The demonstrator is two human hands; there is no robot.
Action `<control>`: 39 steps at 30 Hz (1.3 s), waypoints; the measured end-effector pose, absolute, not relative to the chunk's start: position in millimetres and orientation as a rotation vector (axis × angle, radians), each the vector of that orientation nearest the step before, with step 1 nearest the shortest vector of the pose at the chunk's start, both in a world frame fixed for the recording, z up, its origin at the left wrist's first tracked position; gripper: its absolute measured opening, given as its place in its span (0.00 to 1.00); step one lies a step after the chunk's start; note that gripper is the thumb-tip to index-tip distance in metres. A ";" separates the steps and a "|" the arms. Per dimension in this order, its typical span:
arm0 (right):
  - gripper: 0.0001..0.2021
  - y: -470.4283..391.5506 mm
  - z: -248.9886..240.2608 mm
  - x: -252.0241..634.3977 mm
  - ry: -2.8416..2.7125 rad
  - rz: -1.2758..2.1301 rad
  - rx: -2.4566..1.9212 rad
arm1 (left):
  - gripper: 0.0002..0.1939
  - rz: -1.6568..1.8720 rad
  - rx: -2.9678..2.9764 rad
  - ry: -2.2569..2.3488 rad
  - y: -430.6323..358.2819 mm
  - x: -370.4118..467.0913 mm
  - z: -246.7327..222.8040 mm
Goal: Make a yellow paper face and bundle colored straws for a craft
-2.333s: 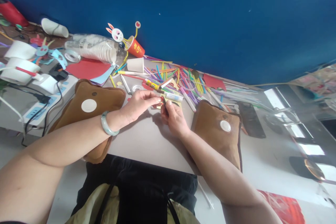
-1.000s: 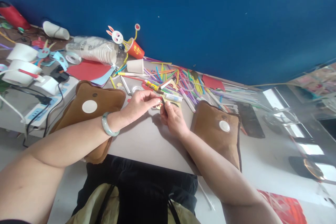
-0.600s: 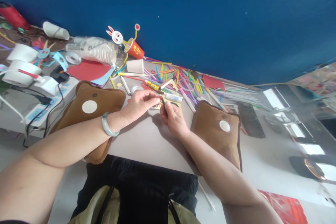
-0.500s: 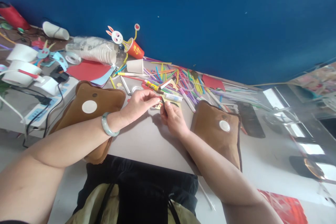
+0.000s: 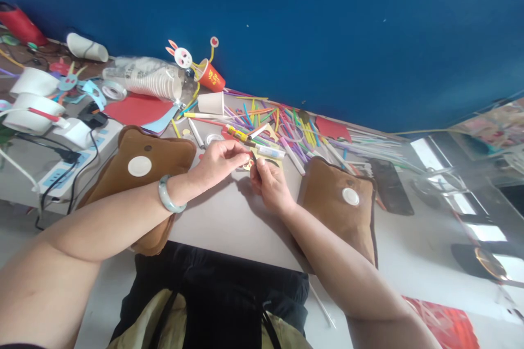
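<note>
My left hand (image 5: 223, 163), with a pale bangle (image 5: 167, 194) on its wrist, is closed in a pinch over the middle of the table. Something tiny and reddish shows at its fingertips, too small to name. Opposite it, almost touching, my right hand (image 5: 271, 182) grips a small dark strip (image 5: 254, 160) between thumb and curled fingers. Just behind the fingertips lie a yellow-patterned tube (image 5: 236, 133), a clear-and-white marker-like stick (image 5: 270, 151) and yellowish cut-outs partly hidden by the hands.
Brown cushion-like pouches lie on both sides, one at left (image 5: 164, 155) and one at right (image 5: 327, 191). Coloured sticks (image 5: 282, 120) are heaped along the blue wall. A red cup (image 5: 212, 76), stacked white cups (image 5: 158, 84) and a power strip (image 5: 57, 177) stand leftward; a dark phone-like slab (image 5: 392, 188) lies right.
</note>
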State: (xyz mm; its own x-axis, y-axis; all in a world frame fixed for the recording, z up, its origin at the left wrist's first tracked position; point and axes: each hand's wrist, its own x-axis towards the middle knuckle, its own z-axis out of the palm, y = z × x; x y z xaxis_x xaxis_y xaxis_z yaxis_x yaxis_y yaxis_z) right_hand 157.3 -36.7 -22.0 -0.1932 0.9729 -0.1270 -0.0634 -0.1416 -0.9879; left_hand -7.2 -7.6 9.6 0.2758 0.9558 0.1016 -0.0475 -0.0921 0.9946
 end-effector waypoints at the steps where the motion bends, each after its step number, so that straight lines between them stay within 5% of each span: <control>1: 0.27 -36.8 -21.7 157.3 -1.218 1.488 -1.149 | 0.07 1.090 1.369 0.924 -7.8 -7.0 9.7; 39: 0.28 -35.9 -23.1 157.5 -1.165 1.522 -1.120 | 0.06 1.099 1.361 0.909 -7.8 -6.2 7.3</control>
State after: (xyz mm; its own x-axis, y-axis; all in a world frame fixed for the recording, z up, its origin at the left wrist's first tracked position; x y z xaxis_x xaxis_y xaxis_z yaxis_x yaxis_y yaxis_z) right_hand 157.5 -35.9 -23.1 -0.1957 0.9711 -0.1369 -0.1212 -0.1625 -0.9792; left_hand -6.2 -7.8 7.3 0.2730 0.9556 0.1106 -0.0708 -0.0947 0.9930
